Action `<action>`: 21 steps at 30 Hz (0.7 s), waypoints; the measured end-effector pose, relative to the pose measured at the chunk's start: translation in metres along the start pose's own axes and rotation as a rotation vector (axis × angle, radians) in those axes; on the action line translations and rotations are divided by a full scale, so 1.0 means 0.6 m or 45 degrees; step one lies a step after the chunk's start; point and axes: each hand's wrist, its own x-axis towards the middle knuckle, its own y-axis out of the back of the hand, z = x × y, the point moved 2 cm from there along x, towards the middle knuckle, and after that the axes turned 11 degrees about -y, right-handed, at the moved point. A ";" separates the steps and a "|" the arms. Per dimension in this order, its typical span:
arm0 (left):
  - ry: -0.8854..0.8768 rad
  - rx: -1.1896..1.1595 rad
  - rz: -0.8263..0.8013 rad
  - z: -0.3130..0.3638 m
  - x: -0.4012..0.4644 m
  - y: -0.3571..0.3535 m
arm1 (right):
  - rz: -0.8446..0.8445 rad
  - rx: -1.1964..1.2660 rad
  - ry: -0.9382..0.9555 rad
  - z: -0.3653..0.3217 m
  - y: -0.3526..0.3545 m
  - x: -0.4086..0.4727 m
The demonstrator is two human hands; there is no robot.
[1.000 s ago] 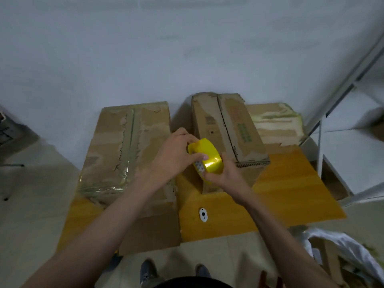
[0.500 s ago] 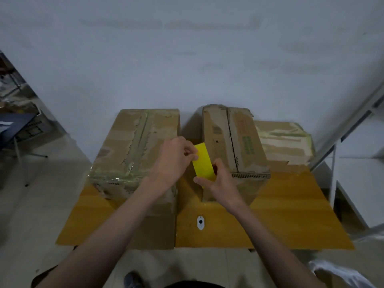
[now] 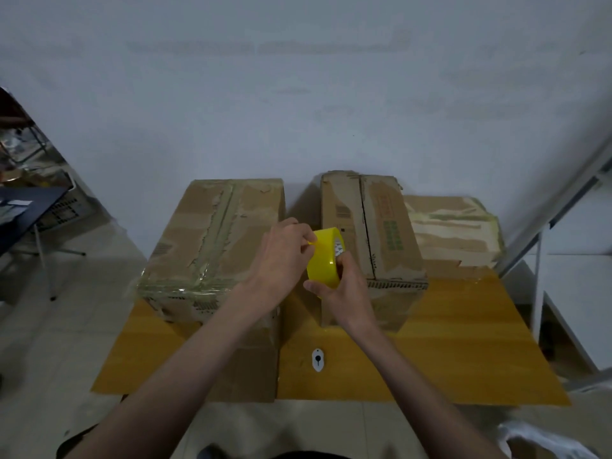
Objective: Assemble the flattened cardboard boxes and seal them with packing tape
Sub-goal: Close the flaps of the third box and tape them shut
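Roll has turned since the last frame; I now see its core. My right hand point(image 3: 342, 289) grips the yellow tape roll point(image 3: 324, 260) steady above the table point(image 3: 463, 342). My left hand point(image 3: 284, 256) pinches its rim, probably hunting the free end for the unsealed box point(image 3: 371, 233).

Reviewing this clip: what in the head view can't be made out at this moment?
- Free end of the yellow tape roll: covered by left hand fingertips.
- Roll's lower edge: behind right hand.
- Print on the middle box: too blurred.
- Flattened cardboard: partly behind that box.
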 end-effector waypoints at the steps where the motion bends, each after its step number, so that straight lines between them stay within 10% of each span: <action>1: -0.014 0.004 0.004 0.001 0.001 0.000 | -0.001 0.004 0.005 -0.001 0.003 0.000; 12: -0.031 -0.363 -0.037 -0.001 0.008 0.001 | -0.028 0.019 0.014 0.008 0.018 -0.002; 21: -0.060 -0.037 -0.112 0.010 0.009 0.004 | -0.006 -0.073 0.033 0.009 0.009 -0.008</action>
